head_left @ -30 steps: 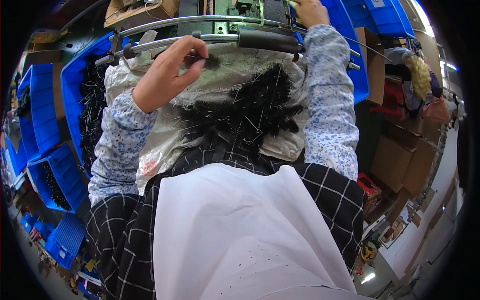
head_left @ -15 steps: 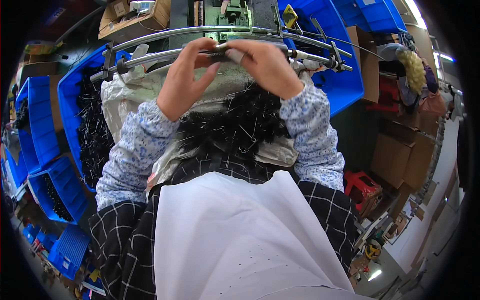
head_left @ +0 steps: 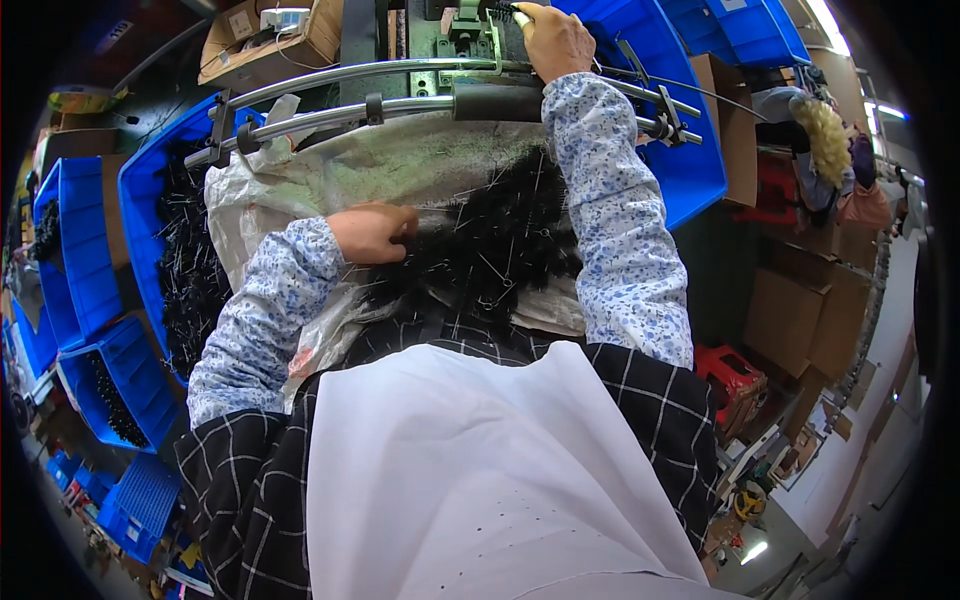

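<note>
My right hand (head_left: 557, 43) reaches far forward to the metal machine, its fingers closed on a small black-bristled wire brush (head_left: 503, 13) beside the upright fixture (head_left: 467, 25). Lower and to the left, my left hand (head_left: 376, 232) rests at the left edge of a pile of black wire brushes (head_left: 510, 235), fingers curled down. Whatever lies between those fingers is hidden. Thin wire stems, some ending in loops, stick out of the pile, which lies on a pale woven sheet (head_left: 400, 155) in front of me.
Two curved metal rails (head_left: 330, 72) cross between me and the machine, with a dark sleeve (head_left: 497, 101) on the nearer one. A blue bin (head_left: 140, 190) of black brushes stands left; another blue bin (head_left: 690, 150) is right. Another person (head_left: 825, 150) sits at far right.
My hands were together over the rails and have parted. The right went forward to the machine with the brush; the left came back down to the pile.
</note>
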Demonstrator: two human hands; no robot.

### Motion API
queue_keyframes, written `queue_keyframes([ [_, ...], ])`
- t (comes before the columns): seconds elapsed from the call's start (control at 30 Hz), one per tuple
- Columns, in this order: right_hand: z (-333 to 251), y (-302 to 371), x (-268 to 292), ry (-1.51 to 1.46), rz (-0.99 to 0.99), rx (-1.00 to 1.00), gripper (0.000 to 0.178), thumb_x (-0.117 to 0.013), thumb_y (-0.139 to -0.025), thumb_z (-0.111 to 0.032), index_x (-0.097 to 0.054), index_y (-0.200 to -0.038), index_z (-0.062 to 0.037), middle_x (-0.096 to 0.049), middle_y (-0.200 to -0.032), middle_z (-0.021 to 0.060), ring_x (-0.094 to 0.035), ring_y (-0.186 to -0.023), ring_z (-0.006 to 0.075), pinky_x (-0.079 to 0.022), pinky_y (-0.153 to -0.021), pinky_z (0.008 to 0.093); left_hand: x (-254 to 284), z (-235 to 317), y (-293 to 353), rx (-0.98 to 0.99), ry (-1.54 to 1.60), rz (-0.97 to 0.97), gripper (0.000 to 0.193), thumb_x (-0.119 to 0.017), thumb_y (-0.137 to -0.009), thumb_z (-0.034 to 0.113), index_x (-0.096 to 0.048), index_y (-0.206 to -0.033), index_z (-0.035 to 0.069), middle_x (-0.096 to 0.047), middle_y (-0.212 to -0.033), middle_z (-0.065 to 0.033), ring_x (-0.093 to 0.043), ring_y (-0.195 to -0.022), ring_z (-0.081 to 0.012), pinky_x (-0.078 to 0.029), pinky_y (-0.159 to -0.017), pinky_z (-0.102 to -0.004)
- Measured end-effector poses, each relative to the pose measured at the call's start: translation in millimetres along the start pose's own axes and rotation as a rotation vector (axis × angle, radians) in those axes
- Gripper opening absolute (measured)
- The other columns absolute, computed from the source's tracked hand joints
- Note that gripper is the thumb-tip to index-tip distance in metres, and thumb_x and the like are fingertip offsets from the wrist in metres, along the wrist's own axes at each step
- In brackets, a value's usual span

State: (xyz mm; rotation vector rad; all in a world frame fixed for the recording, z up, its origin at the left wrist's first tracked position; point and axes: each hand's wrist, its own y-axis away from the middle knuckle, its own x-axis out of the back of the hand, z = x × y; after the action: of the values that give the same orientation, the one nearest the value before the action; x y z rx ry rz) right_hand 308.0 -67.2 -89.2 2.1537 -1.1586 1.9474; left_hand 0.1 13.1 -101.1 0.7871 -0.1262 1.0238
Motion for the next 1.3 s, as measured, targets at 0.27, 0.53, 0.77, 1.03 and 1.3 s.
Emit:
queue_keyframes([
  [0.27, -12, -8, 9, -0.093, -0.060, -0.020, 0.020, -0.059, -0.084, -0.023, -0.070, -0.095, -0.0115, -0.068, -0.089, 0.0136, -0.065, -0.085, 0.0309, -0.049, -0.079, 0.0413, 6, -4, 4, -0.022, -0.088, -0.080, 0.048, -0.064, -0.074, 0.026, -0.058, -0.112, -0.002, -0.062, -0.102, -0.0205, -0.060, -0.095, -0.0342, -0.048, -0.085, -0.0404],
  [0.53, -10, -5, 10, -0.093, 0.041, -0.028, 0.016, -0.061, -0.085, -0.022, -0.071, -0.093, -0.0118, -0.068, -0.086, 0.0133, -0.065, -0.081, 0.0325, -0.051, -0.073, 0.0418, 15, 3, 23, -0.023, -0.145, 0.171, 0.036, -0.065, -0.075, 0.016, -0.059, -0.106, 0.000, -0.059, -0.098, -0.0190, -0.059, -0.093, -0.0364, -0.048, -0.082, -0.0411],
  [0.77, -8, -4, 6, -0.072, 0.074, -0.019, 0.016, -0.062, -0.084, -0.022, -0.071, -0.093, -0.0118, -0.068, -0.088, 0.0126, -0.064, -0.083, 0.0323, -0.050, -0.073, 0.0416, 36, 20, 51, -0.010, -0.050, 0.439, 0.034, -0.066, -0.079, 0.015, -0.054, -0.107, 0.001, -0.058, -0.104, -0.0163, -0.057, -0.097, -0.0346, -0.046, -0.085, -0.0400],
  [1.03, 4, -7, -4, -0.066, 0.009, 0.045, 0.018, -0.063, -0.084, -0.023, -0.070, -0.096, -0.0121, -0.067, -0.092, 0.0104, -0.063, -0.087, 0.0305, -0.048, -0.078, 0.0395, 48, 32, 58, -0.193, 0.107, 0.661, 0.028, -0.067, -0.081, 0.004, -0.057, -0.108, 0.003, -0.059, -0.099, -0.0075, -0.057, -0.085, -0.0188, -0.045, -0.074, -0.0274],
  [1.3, 7, 15, 5, 0.095, -0.026, -0.112, 0.037, -0.064, -0.079, -0.027, -0.064, -0.109, -0.0056, -0.064, -0.101, 0.0142, -0.058, -0.102, 0.0311, -0.043, -0.088, 0.0465, 51, 36, 61, -0.234, 0.123, 0.839, 0.027, -0.062, -0.085, 0.001, -0.057, -0.111, 0.001, -0.054, -0.113, -0.0090, -0.057, -0.100, -0.0195, -0.046, -0.086, -0.0288],
])
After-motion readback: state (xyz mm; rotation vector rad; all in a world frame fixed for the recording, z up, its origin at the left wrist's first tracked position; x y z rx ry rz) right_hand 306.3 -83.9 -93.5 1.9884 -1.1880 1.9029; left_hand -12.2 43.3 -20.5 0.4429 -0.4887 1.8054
